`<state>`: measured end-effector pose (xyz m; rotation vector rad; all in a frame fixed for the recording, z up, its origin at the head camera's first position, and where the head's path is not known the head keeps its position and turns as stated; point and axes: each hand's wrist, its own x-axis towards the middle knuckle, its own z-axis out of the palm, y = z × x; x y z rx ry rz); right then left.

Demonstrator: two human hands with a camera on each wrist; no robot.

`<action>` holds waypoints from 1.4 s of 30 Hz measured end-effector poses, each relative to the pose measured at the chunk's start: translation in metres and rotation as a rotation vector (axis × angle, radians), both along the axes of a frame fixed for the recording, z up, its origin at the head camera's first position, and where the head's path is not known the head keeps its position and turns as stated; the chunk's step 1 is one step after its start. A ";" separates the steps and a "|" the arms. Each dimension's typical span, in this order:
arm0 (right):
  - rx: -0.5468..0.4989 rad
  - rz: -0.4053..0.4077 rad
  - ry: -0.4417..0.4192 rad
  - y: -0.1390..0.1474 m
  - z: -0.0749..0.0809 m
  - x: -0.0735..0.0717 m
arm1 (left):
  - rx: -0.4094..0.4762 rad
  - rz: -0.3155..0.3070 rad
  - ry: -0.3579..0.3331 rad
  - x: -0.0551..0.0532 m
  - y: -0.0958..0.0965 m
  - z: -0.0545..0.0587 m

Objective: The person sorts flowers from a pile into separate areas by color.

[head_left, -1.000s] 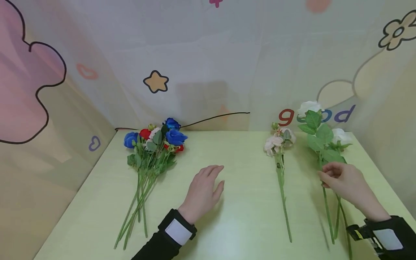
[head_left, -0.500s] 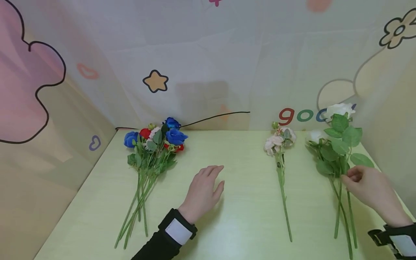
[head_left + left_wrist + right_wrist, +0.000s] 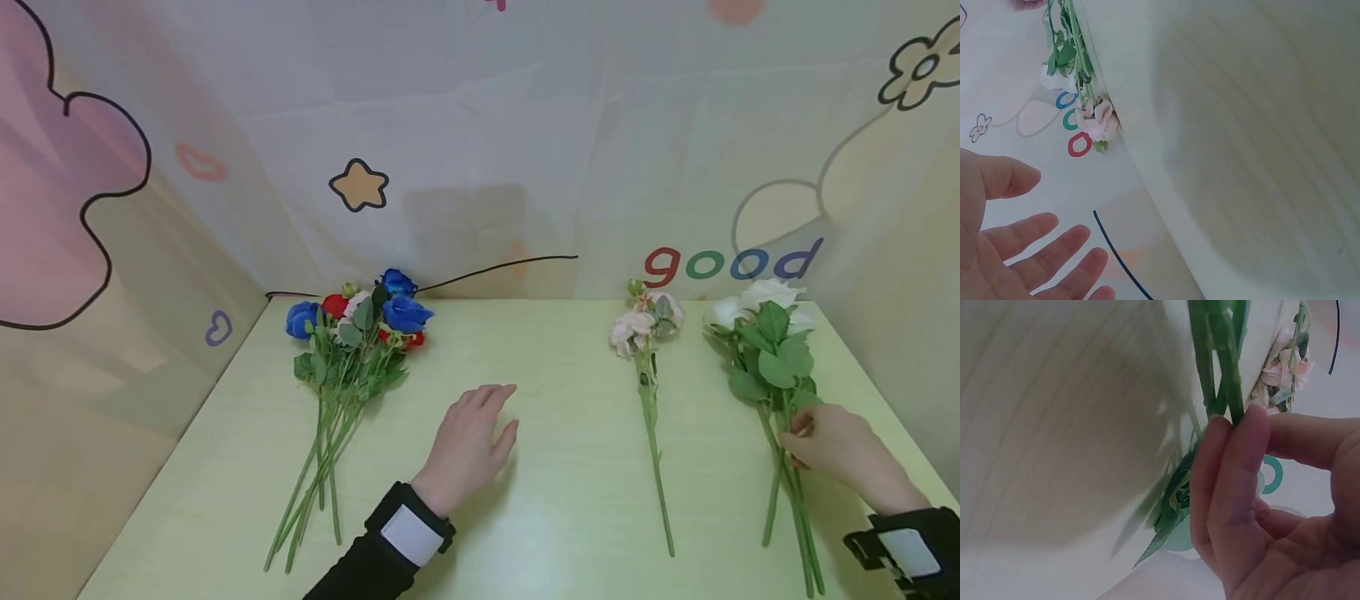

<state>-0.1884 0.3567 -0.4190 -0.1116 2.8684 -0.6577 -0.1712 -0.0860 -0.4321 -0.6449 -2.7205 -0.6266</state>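
At the right of the table, white roses with green leaves lie together, their long stems pointing towards me. My right hand pinches a rose stem below the leaves; in the right wrist view, thumb and fingers meet at the green stems. How many stems are in the pinch, I cannot tell. My left hand hovers over the middle of the table, holding nothing. Its fingers are spread and slightly bent in the left wrist view. Pale pink flowers on green stems lie left of the roses.
A bunch of blue, red and pink flowers lies on the left of the light table, stems crossing towards the near edge. A printed cloth backdrop rises behind the table's far edge.
My right hand has carried a white rose rightwards, then lowered it beside the other white roses, drawing slightly nearer to me. The left hand has stayed in place.
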 end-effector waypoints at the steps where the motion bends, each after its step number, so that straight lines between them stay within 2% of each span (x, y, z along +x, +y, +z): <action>1: 0.003 -0.005 0.003 -0.001 0.000 0.000 | 0.002 0.000 0.003 0.000 0.000 0.000; 8: 0.054 -0.055 -0.009 -0.001 0.003 -0.002 | 0.008 -0.006 0.020 -0.002 -0.001 -0.002; 17: 0.057 -0.041 -0.113 -0.002 -0.004 -0.001 | 0.008 -0.003 0.007 -0.001 -0.003 -0.003; 31: 0.051 0.026 -0.054 -0.004 -0.010 -0.007 | 0.004 0.001 -0.009 0.001 -0.005 -0.003; 42: 0.044 0.019 -0.081 -0.002 -0.008 -0.009 | -0.007 0.011 -0.052 0.001 -0.007 -0.001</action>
